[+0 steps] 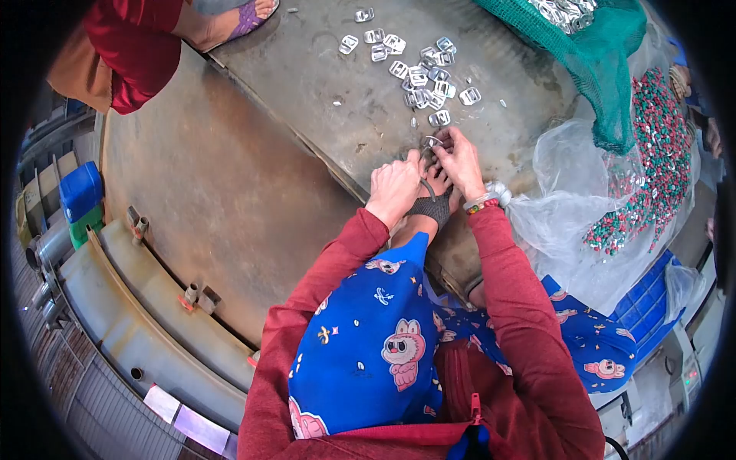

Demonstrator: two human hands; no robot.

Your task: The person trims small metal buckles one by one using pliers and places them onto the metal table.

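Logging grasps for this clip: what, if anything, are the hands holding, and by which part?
The right hand pinches a small silvery metal piece by one edge; what the left hand grips, if anything, is unclear.

Maroon long-sleeved jacket (533,353) worn, edged near with brighter red zipper (399,434). Blue trousers (345,356) printed with pink cartoon figures and small yellow motifs. Right wrist circled by multicoloured beaded bracelet (483,205). Foot covered by dark woven footwear (434,208).
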